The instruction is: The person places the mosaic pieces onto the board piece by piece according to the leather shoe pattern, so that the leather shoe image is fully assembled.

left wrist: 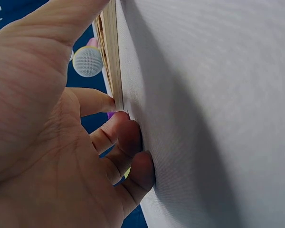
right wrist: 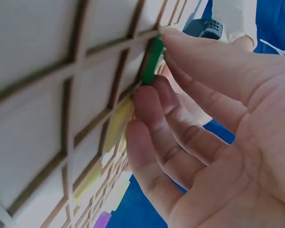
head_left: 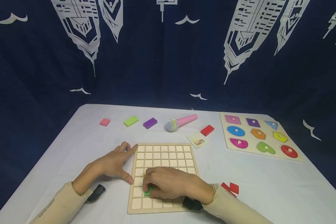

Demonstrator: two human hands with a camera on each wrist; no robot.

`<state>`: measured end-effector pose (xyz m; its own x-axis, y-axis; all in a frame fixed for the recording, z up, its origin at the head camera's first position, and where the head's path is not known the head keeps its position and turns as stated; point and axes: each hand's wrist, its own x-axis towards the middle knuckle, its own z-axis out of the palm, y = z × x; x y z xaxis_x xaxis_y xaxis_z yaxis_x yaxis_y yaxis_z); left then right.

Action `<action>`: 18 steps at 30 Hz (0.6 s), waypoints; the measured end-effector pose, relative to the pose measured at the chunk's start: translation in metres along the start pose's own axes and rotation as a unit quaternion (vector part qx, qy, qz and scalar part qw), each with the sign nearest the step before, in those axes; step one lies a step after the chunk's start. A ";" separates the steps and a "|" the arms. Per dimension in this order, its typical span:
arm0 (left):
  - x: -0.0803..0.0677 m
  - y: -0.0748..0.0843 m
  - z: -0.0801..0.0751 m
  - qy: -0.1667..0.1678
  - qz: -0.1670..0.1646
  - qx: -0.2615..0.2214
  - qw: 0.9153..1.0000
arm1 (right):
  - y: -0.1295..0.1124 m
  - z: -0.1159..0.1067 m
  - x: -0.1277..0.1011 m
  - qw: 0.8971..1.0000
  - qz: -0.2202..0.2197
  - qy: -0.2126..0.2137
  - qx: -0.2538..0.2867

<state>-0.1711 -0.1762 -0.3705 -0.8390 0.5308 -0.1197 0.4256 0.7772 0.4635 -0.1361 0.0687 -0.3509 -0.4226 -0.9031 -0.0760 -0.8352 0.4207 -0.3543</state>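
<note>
The right hand (head_left: 170, 183) pinches a flat green tile (head_left: 147, 193) between its fingers, toward 8 o'clock on the pale wooden grid board (head_left: 168, 154); the left hand (head_left: 113, 163), fingers apart, touches its 9 o'clock edge. White counter (head_left: 212, 165) stretches between board and shape puzzle (head_left: 252, 145) at 2 o'clock.

Way through right of the grid board (head_left: 164, 148)
A hand could pass over the table (head_left: 257, 177) between it and the puzzle board (head_left: 250, 144), though the card (head_left: 196, 138) and red block (head_left: 207, 130) narrow the far end, and the right sleeve (head_left: 238, 207) and red pieces (head_left: 234, 188) lie at the near end. The left hand (head_left: 114, 161) bars the grid board's left edge; the right hand (head_left: 170, 183) covers its lower middle. Beyond, a gap parts the microphone (head_left: 182, 122) from the purple block (head_left: 150, 123).
</note>
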 end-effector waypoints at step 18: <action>0.000 0.001 0.000 -0.002 -0.003 0.002 1.000 | -0.001 0.003 -0.001 0.999 0.024 0.013 -0.025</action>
<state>-0.1706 -0.1749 -0.3701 -0.8396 0.5283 -0.1262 0.4228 0.7815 0.4587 -0.1341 0.0686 -0.3532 -0.4704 -0.8799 -0.0676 -0.8302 0.4672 -0.3040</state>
